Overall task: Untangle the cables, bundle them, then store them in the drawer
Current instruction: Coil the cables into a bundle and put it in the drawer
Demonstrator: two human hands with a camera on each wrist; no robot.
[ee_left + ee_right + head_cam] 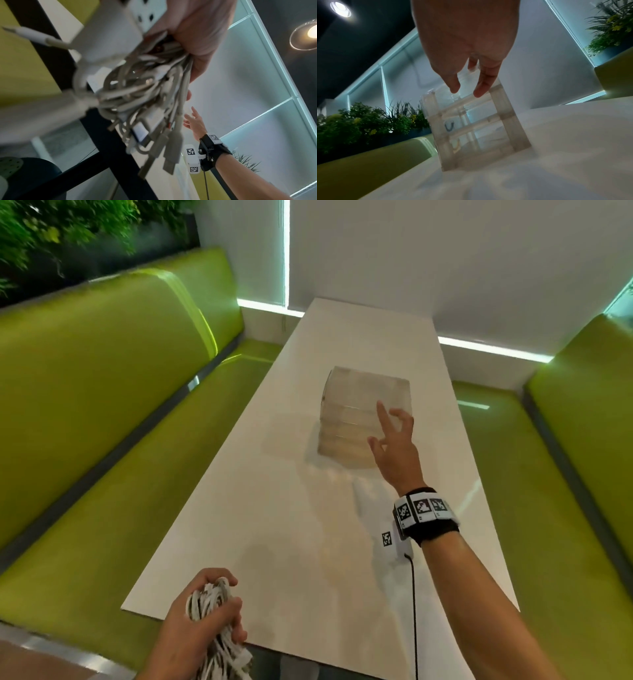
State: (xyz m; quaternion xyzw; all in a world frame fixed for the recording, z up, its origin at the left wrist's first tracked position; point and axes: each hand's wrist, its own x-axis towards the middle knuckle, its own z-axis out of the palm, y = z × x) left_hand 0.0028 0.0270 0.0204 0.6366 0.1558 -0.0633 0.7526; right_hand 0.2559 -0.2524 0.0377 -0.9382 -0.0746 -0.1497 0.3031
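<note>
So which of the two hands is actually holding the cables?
The left hand, low at the near table edge, grips the white cable bundle. The right hand reaches, empty, toward the clear drawer unit.

Two hands are showing: the left hand [197, 621] at about seven o'clock, the right hand [394, 446] near the centre, toward two o'clock of the left. One bundle of cables [214, 616] is sitting in the left hand (the separate cables in it are too tangled and blurred to count). One charger block [109, 36] is showing in the bundle in the left wrist view. One clear drawer box [363, 416] is standing on one white table [274, 525]. Two green benches are flanking it, one bench [102, 412] at nine o'clock, the other bench [582, 440] at three o'clock. One wristband [423, 513] is showing.
</note>
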